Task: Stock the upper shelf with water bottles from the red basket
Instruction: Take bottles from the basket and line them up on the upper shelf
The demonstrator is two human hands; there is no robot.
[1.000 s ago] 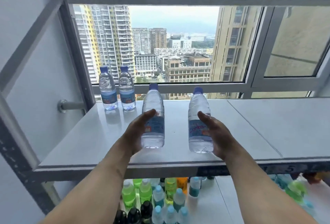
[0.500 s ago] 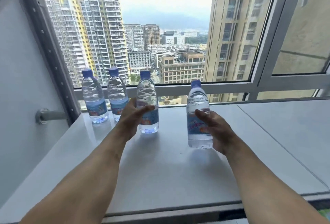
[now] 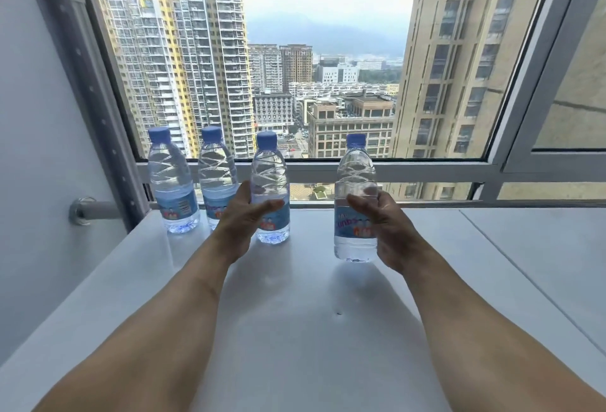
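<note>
both bottles have slid back toward the window, left hand (image 3: 244, 214) gripping third bottle (image 3: 269, 192), right hand (image 3: 385, 224) gripping fourth bottle (image 3: 355, 201); next, release them in line.

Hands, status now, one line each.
Left hand: curled round the third bottle on the shelf.
Right hand: gripping the fourth bottle, standing apart from the row.
</note>
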